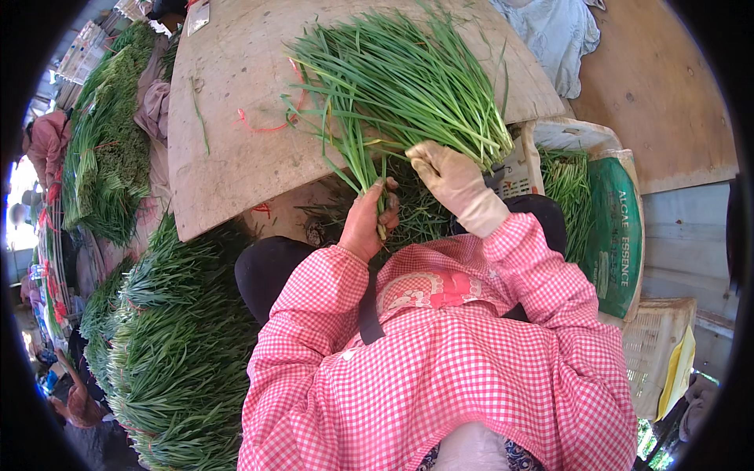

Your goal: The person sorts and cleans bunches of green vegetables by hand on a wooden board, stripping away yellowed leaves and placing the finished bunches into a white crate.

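My bare left hand [369, 217] is closed around a small bunch of garlic chives [357, 162], its leaves pointing up and away over the board's edge. To its right, my right hand [452, 182] wears a pale, stained glove. Its fingers are pressed together close to a yellowish leaf [383, 143]; what they hold, if anything, is hidden. Just beyond both hands, a large loose pile of garlic chives [408, 78] lies on a wooden board [243, 102], the pale stem ends toward the right.
Red string [263, 127] lies on the board. Tall stacks of bundled greens [181, 345] stand at my left. At right are a white crate [530, 153], a green sack [609, 235] and a woven basket [660, 345]. Cut leaves cover my lap. Other people [49, 141] are at far left.
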Available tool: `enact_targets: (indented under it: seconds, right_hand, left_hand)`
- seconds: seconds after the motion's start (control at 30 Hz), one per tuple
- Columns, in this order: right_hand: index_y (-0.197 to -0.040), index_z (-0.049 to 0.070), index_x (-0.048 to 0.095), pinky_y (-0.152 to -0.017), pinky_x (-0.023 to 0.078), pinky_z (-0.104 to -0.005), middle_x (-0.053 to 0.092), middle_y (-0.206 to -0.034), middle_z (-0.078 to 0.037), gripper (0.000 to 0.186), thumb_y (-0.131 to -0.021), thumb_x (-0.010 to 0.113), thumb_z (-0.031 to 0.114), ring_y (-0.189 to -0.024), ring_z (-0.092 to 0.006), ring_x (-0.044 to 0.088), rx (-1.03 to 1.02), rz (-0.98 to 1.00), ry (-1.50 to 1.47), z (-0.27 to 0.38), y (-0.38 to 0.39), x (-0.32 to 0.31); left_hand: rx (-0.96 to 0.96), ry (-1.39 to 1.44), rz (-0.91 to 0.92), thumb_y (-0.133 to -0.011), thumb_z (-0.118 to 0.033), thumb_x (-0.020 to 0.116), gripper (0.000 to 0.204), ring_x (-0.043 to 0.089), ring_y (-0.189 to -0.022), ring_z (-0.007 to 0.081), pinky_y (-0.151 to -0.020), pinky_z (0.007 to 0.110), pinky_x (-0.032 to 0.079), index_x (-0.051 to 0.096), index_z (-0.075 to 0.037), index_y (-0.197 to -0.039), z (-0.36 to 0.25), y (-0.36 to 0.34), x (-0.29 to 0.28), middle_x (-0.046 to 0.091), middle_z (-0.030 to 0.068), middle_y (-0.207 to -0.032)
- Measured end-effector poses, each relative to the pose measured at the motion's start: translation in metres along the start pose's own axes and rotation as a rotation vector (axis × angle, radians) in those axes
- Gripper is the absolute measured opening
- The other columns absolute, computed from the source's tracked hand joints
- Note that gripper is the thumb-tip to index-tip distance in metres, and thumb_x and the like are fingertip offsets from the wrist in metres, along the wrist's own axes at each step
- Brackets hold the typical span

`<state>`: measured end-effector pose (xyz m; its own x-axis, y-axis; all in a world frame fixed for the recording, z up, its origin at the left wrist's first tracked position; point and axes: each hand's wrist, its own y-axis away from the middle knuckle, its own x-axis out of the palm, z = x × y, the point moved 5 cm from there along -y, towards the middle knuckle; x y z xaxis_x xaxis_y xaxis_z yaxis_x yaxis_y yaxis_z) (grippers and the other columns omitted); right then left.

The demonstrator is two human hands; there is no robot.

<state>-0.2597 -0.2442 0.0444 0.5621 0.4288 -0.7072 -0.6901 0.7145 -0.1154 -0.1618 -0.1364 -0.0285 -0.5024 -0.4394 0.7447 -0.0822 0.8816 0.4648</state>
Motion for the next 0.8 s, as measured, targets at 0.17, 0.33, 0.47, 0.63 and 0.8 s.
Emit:
enact_targets:
  seconds: [0.17,0.33,0.47,0.63,0.8]
  right_hand:
    - [-0.095,0.007,0.057,-0.069,0.047,-0.0325,0.061,-0.086,-0.011,0.012,-0.084,0.055,0.013,-0.076,-0.0248,0.059,-0.139,-0.016,0.297,0.0,-0.035,0.015]
    - [-0.084,0.006,0.06,-0.068,0.044,-0.0239,0.061,-0.081,0.0,0.015,-0.087,0.057,0.02,-0.079,-0.0087,0.056,0.056,0.205,-0.633,-0.025,-0.038,0.003]
    - [-0.094,0.007,0.056,-0.062,0.039,-0.0176,0.059,-0.083,0.001,0.017,-0.088,0.057,0.023,-0.071,-0.0066,0.051,0.26,0.161,-1.122,-0.017,-0.024,-0.03]
    - [-0.094,0.009,0.055,-0.054,0.034,-0.0192,0.053,-0.079,0.001,0.02,-0.088,0.055,0.027,-0.062,-0.0075,0.043,0.116,0.255,-1.536,0.002,-0.003,-0.046]
    - [-0.089,0.006,0.052,-0.047,0.029,-0.0192,0.042,-0.063,0.005,0.025,-0.089,0.053,0.032,-0.049,-0.005,0.033,0.321,0.379,-1.835,0.01,0.02,-0.02]
  left_hand:
    - [0.045,-0.2,0.043,-0.094,-0.028,0.043,0.022,0.032,-0.043,0.0077,-0.044,0.023,0.027,0.05,-0.007,-0.1,-0.001,0.003,0.01,0.044,0.0003,-0.06]
    - [-0.017,-0.092,0.019,-0.094,-0.028,0.043,0.023,0.04,-0.051,0.0087,-0.047,0.022,0.034,0.051,-0.008,-0.101,0.005,0.002,0.01,0.048,0.0002,-0.068]
    - [-0.051,-0.028,-0.083,-0.092,-0.024,0.046,0.019,0.051,-0.063,0.0103,-0.055,0.025,0.046,0.054,-0.008,-0.099,0.011,-0.002,0.003,0.054,0.0019,-0.08]
    - [-0.011,-0.085,-0.085,-0.09,-0.021,0.051,0.017,0.054,-0.067,0.011,-0.059,0.027,0.05,0.056,-0.008,-0.099,0.012,-0.007,-0.002,0.056,0.0012,-0.081]
    - [-0.056,-0.072,-0.15,-0.088,-0.026,0.055,0.021,0.053,-0.065,0.0108,-0.057,0.026,0.049,0.056,-0.009,-0.1,0.021,-0.011,-0.003,0.056,-0.0003,-0.079]
